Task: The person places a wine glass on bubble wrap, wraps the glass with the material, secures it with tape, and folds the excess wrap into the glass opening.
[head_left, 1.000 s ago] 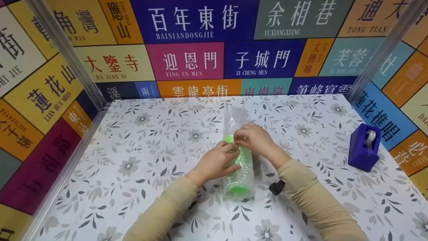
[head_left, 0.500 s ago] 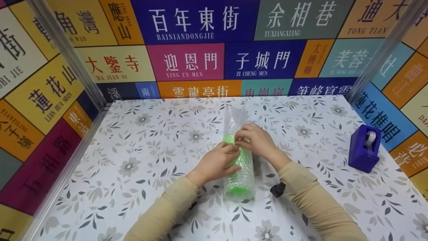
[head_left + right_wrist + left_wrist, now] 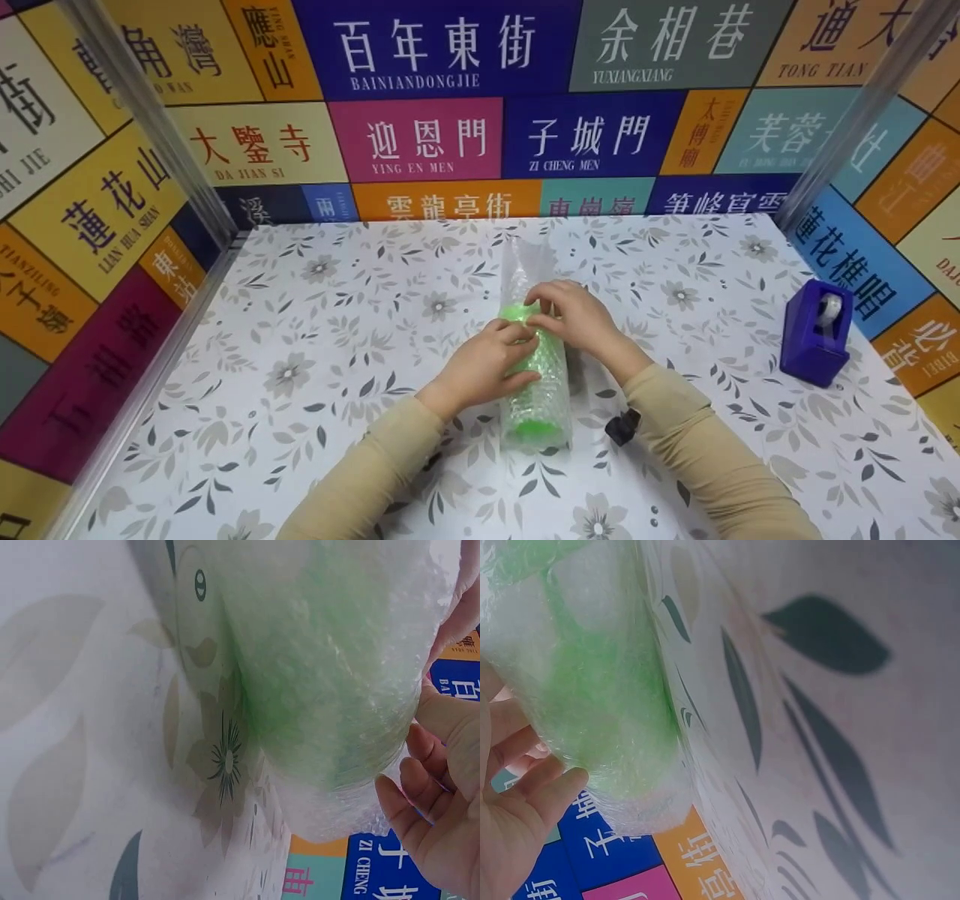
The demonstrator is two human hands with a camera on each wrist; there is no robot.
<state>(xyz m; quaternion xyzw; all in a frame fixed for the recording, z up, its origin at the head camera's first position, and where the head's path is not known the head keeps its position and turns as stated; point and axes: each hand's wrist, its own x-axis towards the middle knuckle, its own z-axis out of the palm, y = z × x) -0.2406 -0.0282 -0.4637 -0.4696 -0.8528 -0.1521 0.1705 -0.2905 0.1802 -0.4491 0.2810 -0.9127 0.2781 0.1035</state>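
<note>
A green cylinder-like object (image 3: 536,427) lies wrapped in clear bubble wrap (image 3: 525,262) at the middle of the table, its length running away from the person. Loose wrap extends past its far end. The left hand (image 3: 487,364) rests on the roll's left upper side, fingers lightly bent. Across from it, the right hand (image 3: 574,319) touches the top of the wrap with its fingertips, close to the left fingers. In the left wrist view, the green object (image 3: 607,705) shows through the wrap beside the fingers. The right wrist view has relaxed fingers (image 3: 409,817) against the wrap (image 3: 330,690).
A purple-blue tape dispenser (image 3: 816,334) with a roll of clear tape stands near the table's right edge. A floral cloth (image 3: 300,450) covers the table. Panels with printed signs (image 3: 450,45) enclose the back and sides. A small black device (image 3: 622,426) sits by the right sleeve.
The right hand's fingers have shifted slightly on top of the wrap, with its index finger lifting and spreading a little. The left hand and the wrapped roll stay in place.
</note>
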